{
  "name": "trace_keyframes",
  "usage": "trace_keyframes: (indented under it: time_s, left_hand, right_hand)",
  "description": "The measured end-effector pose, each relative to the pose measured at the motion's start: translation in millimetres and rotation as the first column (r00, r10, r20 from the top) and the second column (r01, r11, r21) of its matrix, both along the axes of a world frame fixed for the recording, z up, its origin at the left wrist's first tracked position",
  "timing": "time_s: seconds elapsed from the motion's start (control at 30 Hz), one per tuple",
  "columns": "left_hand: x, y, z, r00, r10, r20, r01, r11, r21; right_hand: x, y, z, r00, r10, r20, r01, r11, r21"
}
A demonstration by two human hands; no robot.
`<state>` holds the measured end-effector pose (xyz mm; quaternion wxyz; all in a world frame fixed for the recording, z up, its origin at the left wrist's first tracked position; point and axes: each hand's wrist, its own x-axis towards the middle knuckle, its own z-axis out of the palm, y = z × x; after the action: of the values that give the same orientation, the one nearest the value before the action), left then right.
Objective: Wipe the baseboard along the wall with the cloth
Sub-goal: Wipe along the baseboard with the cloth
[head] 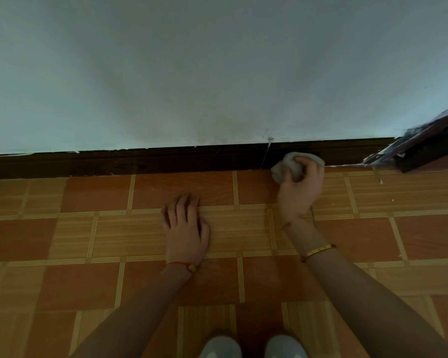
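A crumpled pale cloth [285, 167] is gripped in the right hand [301, 187], with the fingers curled round the wad, and is held against the dark brown baseboard [166, 161] where it meets the floor. The contact point lies toward the right end of the baseboard, just right of a thin vertical seam and near a dark door frame [424, 148] at the frame's right edge. The left hand [185, 228] is laid flat on the tiled floor [88, 241], palm down and fingers extended, well short of the wall and holding nothing. A red cord is worn at the left wrist and a yellow bangle [318, 251] on the right forearm. Above the baseboard, a pale wall [217, 73] is seen. The toes of two light shoes [220, 347] are visible at the bottom edge.
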<state>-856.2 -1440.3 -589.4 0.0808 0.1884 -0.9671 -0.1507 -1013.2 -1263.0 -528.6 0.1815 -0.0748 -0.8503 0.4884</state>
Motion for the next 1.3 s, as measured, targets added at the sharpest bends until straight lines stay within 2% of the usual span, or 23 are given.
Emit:
trace_keyframes:
  time_s: [0.13,0.2,0.3,0.4,0.53,0.67,0.77,0.87,0.97,1.07,1.13,1.2,1.3]
  left_hand:
    - [-0.3,1.1,-0.9,1.0,0.004,0.003,-0.004,1.0,-0.004]
    - [-1.0,2.3,0.0,1.0,0.005,0.001,-0.005,1.0,-0.008]
    - [-0.7,1.8,0.6,1.0,0.004,-0.002,-0.005,1.0,-0.017]
    - [0.1,0.6,-0.4,1.0,-0.003,0.0,0.003,1.0,-0.022]
    - [0.4,-1.0,-1.0,1.0,-0.009,-0.005,0.009,1.0,-0.019]
    - [0.5,-0.1,-0.8,1.0,-0.002,-0.008,0.002,1.0,-0.01]
    - [0.7,0.1,-1.9,1.0,-0.001,-0.019,0.001,1.0,-0.011]
    - [-0.3,2.2,-3.1,1.0,0.009,-0.018,-0.009,0.999,-0.03]
    - [-1.4,4.4,-3.4,1.0,0.017,-0.017,-0.018,0.999,-0.031]
    - [-1.7,5.2,-4.0,0.999,0.035,-0.026,-0.035,0.999,-0.003]
    - [-6.4,11.0,-0.5,0.997,0.072,-0.039,-0.071,0.997,0.044]
    - [-16.2,20.3,5.6,0.995,0.087,-0.044,-0.083,0.992,0.093]
    - [-33.7,37.2,12.2,0.998,-0.005,-0.069,0.012,0.994,0.107]
  right_hand:
    - [1.8,-1.9,-2.9,0.998,0.064,0.016,-0.065,0.997,0.038]
    - [10.9,-17.0,-5.4,0.975,0.214,0.063,-0.219,0.973,0.072]
    - [23.1,-50.6,-11.0,0.858,0.5,0.119,-0.513,0.847,0.14]
    - [26.6,-73.8,-12.7,0.817,0.563,0.123,-0.576,0.806,0.137]
    - [22.6,-52.1,-16.8,0.87,0.482,0.1,-0.492,0.852,0.18]
    - [5.4,0.3,-17.9,0.967,0.227,0.118,-0.245,0.954,0.171]
    - [-6.7,23.8,-19.3,0.99,0.099,0.103,-0.115,0.98,0.161]
    - [-5.5,20.9,-16.9,0.985,0.101,0.143,-0.124,0.979,0.161]
    - [-1.1,14.6,-16.5,0.967,0.193,0.164,-0.221,0.96,0.173]
    - [-1.8,17.3,-16.9,0.946,0.273,0.177,-0.305,0.934,0.188]
    - [-4.1,22.6,-15.9,0.952,0.264,0.153,-0.288,0.943,0.166]
    - [-7.4,30.2,-13.2,0.982,0.148,0.113,-0.162,0.979,0.122]
    - [-23.0,52.0,-2.8,0.989,-0.141,0.052,0.14,0.99,0.022]
